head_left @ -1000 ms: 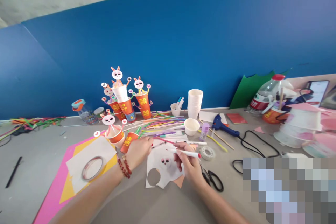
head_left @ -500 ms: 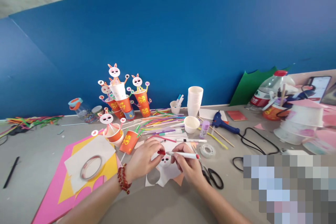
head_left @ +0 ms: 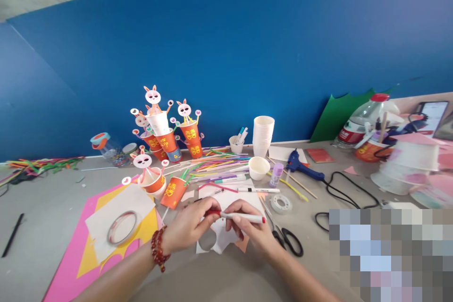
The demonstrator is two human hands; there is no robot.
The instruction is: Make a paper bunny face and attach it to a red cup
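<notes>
My right hand (head_left: 247, 222) grips a white marker (head_left: 253, 218) with a red end, held almost level. Between the fingers of my left hand (head_left: 200, 217) is the marker's red cap (head_left: 213, 213), right at the pen's tip; whether it is fully seated I cannot tell. Beneath both hands lies cut white paper (head_left: 221, 236), where the drawn bunny face is mostly covered by my fingers. Black-handled scissors (head_left: 292, 241) rest just right of my right hand. A red-beaded bracelet (head_left: 160, 247) circles my left wrist.
Bunny figures in orange paper cups (head_left: 153, 181) stand at left, near pink and yellow sheets (head_left: 76, 245) bearing a tape roll (head_left: 122, 228). Behind my hands are stacked white cups (head_left: 263, 136), a glue stick (head_left: 276, 174) and a blue glue gun (head_left: 304, 168) with a looping black cord.
The red cap and the marker's tip have come together, with both hands closer to each other. The drawn face on the paper is now more covered.
</notes>
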